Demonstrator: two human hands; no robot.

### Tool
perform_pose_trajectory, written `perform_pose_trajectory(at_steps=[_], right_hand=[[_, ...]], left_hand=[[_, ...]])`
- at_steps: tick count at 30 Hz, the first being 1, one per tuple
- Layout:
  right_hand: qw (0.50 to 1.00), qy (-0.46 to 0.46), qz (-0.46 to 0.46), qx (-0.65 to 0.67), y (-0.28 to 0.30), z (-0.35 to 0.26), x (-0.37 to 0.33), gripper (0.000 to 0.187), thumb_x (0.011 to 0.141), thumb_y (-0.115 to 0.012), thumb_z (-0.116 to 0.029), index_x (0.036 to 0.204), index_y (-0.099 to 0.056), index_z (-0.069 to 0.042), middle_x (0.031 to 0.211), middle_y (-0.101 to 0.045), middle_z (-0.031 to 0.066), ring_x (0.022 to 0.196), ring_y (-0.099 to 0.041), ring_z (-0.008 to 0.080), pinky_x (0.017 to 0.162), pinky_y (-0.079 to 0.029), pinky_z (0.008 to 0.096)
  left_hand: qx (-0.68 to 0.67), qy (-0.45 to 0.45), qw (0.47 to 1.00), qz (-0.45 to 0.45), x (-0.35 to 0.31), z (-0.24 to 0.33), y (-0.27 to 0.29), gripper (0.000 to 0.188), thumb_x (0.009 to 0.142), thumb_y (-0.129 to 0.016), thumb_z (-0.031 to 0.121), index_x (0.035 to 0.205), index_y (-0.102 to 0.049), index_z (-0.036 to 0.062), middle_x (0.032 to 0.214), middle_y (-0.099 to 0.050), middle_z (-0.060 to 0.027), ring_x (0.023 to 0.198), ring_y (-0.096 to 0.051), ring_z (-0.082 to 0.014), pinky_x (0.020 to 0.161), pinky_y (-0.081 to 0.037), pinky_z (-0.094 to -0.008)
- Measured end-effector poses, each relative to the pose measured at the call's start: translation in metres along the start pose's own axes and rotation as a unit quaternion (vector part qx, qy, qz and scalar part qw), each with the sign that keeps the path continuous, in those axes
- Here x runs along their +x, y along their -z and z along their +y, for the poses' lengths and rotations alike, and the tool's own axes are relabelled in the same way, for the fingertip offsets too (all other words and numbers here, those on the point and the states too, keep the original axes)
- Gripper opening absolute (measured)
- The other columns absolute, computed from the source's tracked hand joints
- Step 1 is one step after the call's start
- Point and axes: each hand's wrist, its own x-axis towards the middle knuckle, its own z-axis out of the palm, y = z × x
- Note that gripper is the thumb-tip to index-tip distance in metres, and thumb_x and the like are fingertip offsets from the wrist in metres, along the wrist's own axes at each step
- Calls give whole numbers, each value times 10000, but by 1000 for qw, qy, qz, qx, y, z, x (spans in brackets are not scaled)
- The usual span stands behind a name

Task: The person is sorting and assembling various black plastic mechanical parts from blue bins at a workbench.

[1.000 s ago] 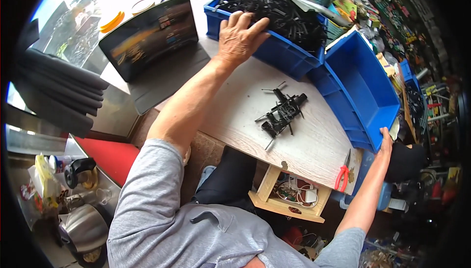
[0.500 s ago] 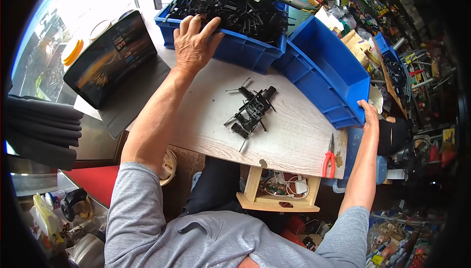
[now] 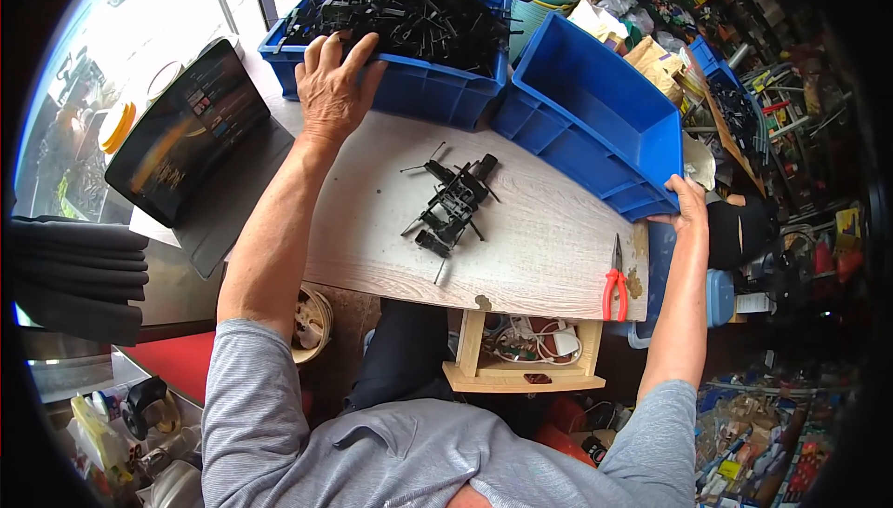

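The full blue box (image 3: pixel 437 99), heaped with black plastic parts (image 3: pixel 391 20), is at the far side of the pale table (image 3: pixel 372 257). The left hand (image 3: pixel 333 94) has its fingers bent over the near rim; whether they clasp it firmly, I cannot tell. Just beside, at the table's right edge, is the second blue box (image 3: pixel 558 119), its corner grasped by the right hand (image 3: pixel 689 203), thumb at the rim and fingers below. Compared with one second ago, everything appears farther left, because the person's view has turned; both hands remain at the same boxes. The black mechanism (image 3: pixel 454 201) keeps its place on the table between the boxes and the person. The red-handled pliers (image 3: pixel 615 289) lie near the right edge, above the open drawer (image 3: pixel 526 381). At left stands the tablet (image 3: pixel 200 127).
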Motion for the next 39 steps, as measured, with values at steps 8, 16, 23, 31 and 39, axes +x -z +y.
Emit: perform_pose_trajectory(at_steps=[8, 16, 23, 31, 39], right_hand=[[996, 48, -27, -71, -3, -8, 28, 302, 763, -637, -206, 1041, -638, -88, 888, -621, 82, 735, -657, 278, 559, -589, 570], [981, 138, -43, -132, 6, -6, 64, 447, 760, -647, -157, 1185, -660, -21, 910, -648, 56, 762, -603, 165, 690, -535, 352], [981, 141, -37, -129, -1, -17, 58, 445, 759, -653, -122, 1179, -657, 25, 936, -659, 52, 789, -584, 137, 741, -482, 277], [982, 131, -36, -130, -5, -16, 58, 415, 750, -654, -122, 1139, -673, 21, 886, -661, 49, 749, -587, 132, 710, -481, 271], [972, 196, 12, -129, -2, -11, 82, 512, 701, -716, -119, 1187, -668, 36, 981, -710, 107, 834, -655, 164, 773, -510, 277]], left_hand=[[-2, 5, 1000, -6, 1, 0, 2, 420, 866, -704, 376, 1267, -630, 272, 1238, -569, -82, 1202, -478, -310, 895, -424, -444], [-8, 4, 1000, -12, 1, 1, 1, 416, 861, -712, 359, 1258, -640, 259, 1254, -562, -86, 1210, -475, -312, 929, -420, -445], [1, 3, 1000, -5, 0, -1, -3, 415, 861, -721, 350, 1259, -643, 262, 1256, -574, -80, 1223, -481, -313, 911, -427, -439], [9, -11, 1000, -3, -2, -5, -6, 415, 873, -711, 335, 1273, -636, 252, 1261, -574, -78, 1213, -477, -302, 928, -413, -432], [6, -1, 1000, -10, 0, 1, -5, 384, 904, -684, 280, 1280, -640, 215, 1264, -582, -106, 1213, -494, -328, 1044, -388, -429]])
